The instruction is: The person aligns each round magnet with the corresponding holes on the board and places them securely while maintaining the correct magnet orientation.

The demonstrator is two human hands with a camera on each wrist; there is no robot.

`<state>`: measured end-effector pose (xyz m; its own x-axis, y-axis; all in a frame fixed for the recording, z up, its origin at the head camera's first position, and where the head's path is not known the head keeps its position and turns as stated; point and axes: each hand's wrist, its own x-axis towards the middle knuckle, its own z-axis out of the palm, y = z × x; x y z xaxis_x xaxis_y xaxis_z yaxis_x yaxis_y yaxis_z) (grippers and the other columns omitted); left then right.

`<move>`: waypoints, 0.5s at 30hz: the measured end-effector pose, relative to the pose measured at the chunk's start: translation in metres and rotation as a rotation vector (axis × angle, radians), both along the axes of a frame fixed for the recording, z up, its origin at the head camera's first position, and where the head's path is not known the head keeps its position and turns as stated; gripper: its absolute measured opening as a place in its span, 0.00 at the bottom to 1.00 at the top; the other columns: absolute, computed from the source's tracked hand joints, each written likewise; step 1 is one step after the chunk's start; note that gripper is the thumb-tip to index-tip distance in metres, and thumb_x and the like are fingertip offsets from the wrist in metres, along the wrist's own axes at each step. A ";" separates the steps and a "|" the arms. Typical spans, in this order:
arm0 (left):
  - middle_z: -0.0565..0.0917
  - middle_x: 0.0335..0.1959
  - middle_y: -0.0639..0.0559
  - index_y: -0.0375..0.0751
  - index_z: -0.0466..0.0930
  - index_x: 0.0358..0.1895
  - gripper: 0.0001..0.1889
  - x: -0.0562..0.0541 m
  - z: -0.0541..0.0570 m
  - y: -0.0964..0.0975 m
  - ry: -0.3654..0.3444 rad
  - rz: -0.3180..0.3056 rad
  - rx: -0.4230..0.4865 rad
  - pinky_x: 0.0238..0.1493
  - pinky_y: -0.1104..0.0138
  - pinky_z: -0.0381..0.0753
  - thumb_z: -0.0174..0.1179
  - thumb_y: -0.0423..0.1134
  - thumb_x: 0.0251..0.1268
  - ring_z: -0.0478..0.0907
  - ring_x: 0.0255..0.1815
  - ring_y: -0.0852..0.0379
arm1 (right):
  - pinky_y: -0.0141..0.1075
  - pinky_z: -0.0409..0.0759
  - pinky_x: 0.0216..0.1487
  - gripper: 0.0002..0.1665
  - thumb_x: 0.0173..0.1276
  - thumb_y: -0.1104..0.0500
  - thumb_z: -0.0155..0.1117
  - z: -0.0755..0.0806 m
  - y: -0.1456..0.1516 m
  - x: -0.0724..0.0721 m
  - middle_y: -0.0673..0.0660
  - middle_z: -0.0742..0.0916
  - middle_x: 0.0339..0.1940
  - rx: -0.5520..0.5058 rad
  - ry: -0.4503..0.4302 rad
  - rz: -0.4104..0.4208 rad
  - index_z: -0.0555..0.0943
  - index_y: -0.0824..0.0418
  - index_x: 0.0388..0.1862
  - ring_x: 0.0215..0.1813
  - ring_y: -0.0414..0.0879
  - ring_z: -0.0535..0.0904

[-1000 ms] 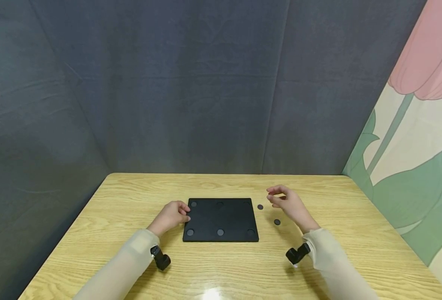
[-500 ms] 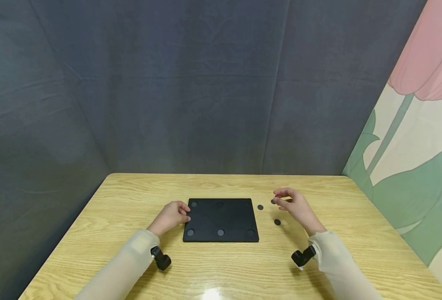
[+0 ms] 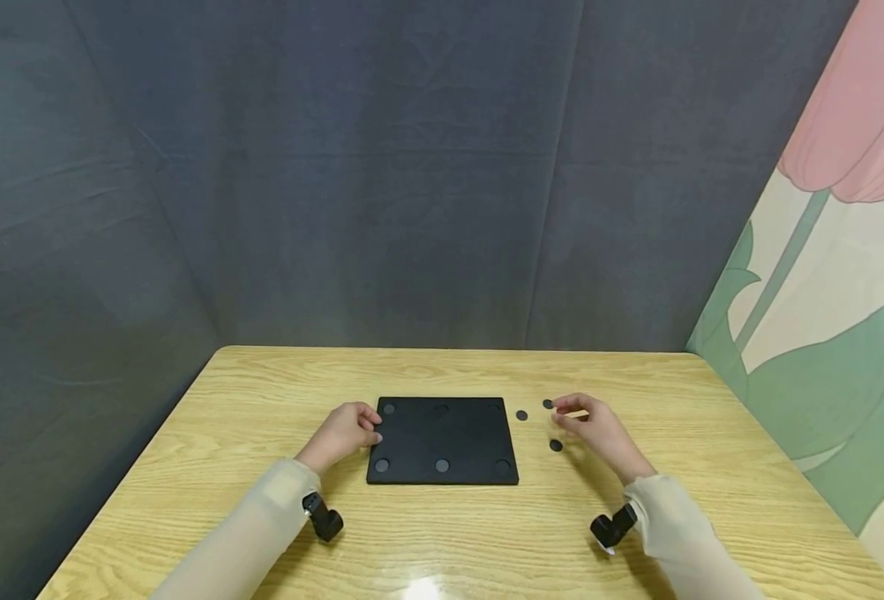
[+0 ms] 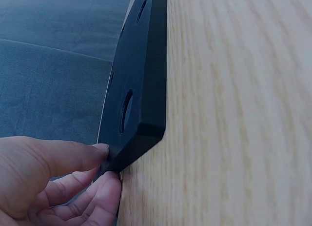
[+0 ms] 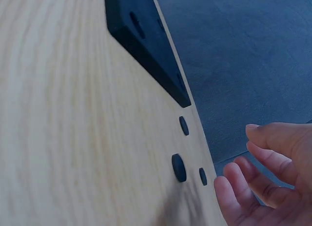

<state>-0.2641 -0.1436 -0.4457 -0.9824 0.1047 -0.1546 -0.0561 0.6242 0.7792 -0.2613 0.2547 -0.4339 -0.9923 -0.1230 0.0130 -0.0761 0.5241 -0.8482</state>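
Observation:
A flat black rectangular board (image 3: 442, 437) lies on the wooden table, with several round recesses along its long sides. At its left edge my left hand (image 3: 347, 435) pinches it, the thumb on the top face and fingertips against the side, as the left wrist view shows. Three small dark discs lie loose to the right of the board: one close to its edge (image 3: 521, 415), another further back (image 3: 548, 404) and a third nearer me (image 3: 556, 445). Over these discs hovers my right hand (image 3: 591, 422), fingers loosely bent and nothing between them.
Light wood grain covers the table (image 3: 442, 537), which ends at a dark curtain (image 3: 382, 183) behind. A tulip-patterned panel (image 3: 854, 333) borders the right side. Each sleeve carries a small black camera, one on the left wrist (image 3: 323, 518) and one on the right (image 3: 612, 528).
My right hand has moved right and then toward me, its fingers spreading from the back disc, which was out of sight a second ago. The left hand and board have stayed put.

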 end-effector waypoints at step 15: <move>0.77 0.36 0.46 0.35 0.79 0.46 0.11 0.001 0.003 0.002 -0.014 0.008 0.004 0.33 0.66 0.74 0.65 0.29 0.59 0.74 0.32 0.54 | 0.36 0.81 0.38 0.20 0.70 0.60 0.61 -0.014 0.005 0.005 0.61 0.82 0.47 0.043 -0.085 -0.010 0.75 0.70 0.56 0.43 0.47 0.80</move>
